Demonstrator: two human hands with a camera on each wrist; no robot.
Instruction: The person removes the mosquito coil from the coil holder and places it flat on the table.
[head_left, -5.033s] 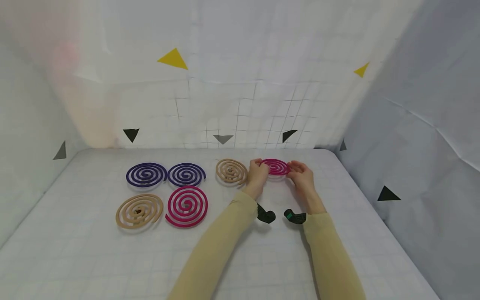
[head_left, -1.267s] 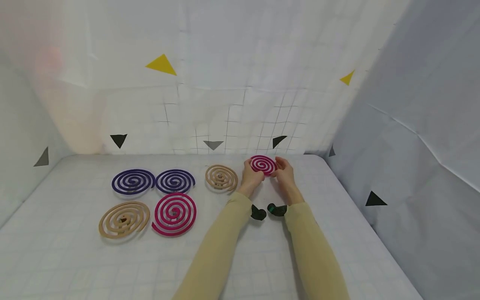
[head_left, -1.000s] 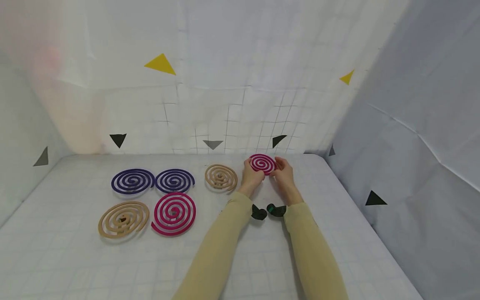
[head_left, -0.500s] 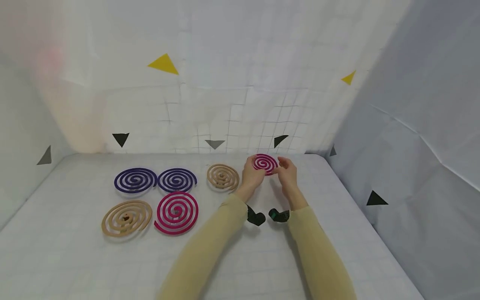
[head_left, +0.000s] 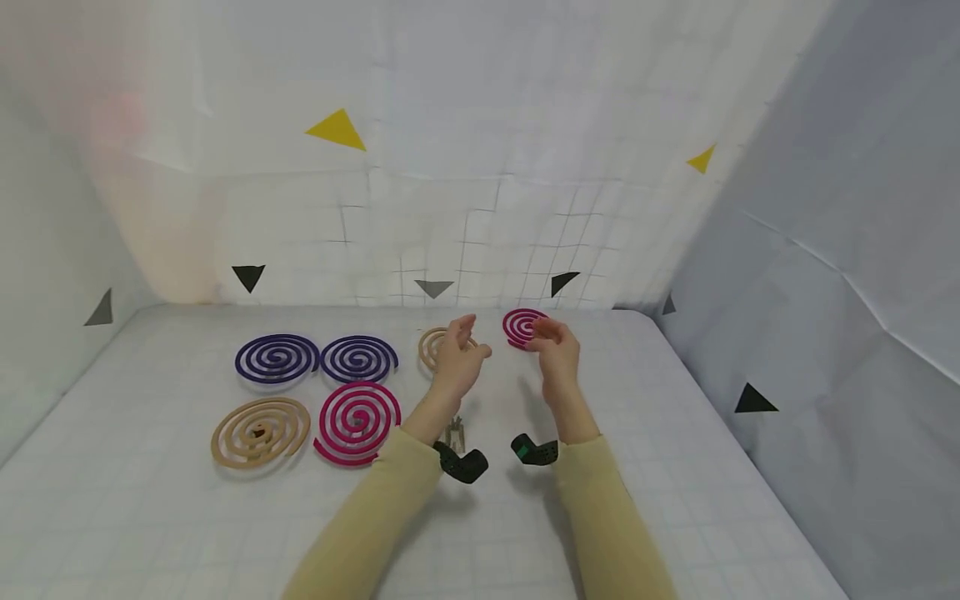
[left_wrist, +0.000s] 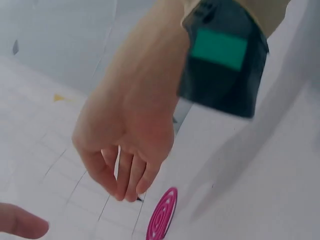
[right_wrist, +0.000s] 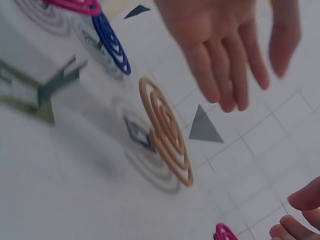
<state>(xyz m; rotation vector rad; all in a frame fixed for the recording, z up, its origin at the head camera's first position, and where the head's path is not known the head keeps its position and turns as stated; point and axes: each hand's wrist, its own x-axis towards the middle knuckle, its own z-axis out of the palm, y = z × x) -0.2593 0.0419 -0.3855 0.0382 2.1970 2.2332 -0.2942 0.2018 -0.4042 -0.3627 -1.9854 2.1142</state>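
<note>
A magenta mosquito coil (head_left: 517,327) lies at the back right of the table. In the head view my right hand (head_left: 558,354) overlaps its right edge; in the left wrist view the same right hand (left_wrist: 127,135) is apart from the magenta coil (left_wrist: 162,215), fingers loosely bent and holding nothing. My left hand (head_left: 459,358) hovers in front of a tan coil (head_left: 429,346), partly hiding it, its fingers relaxed. The right wrist view shows that tan coil (right_wrist: 165,130) raised on a small metal stand (right_wrist: 139,132), apart from the left hand (right_wrist: 215,55).
Two blue-purple coils (head_left: 276,358) (head_left: 360,358) sit side by side at the back left. In front of them are another tan coil (head_left: 258,433) and a larger-looking magenta coil (head_left: 358,421). A loose metal stand (head_left: 455,435) stands beside my left wrist. White sheeting forms the walls.
Both hands have let go of the back-right magenta coil, which they were holding. My left hand has moved left, in front of the tan coil. The loose metal stand has come into sight.
</note>
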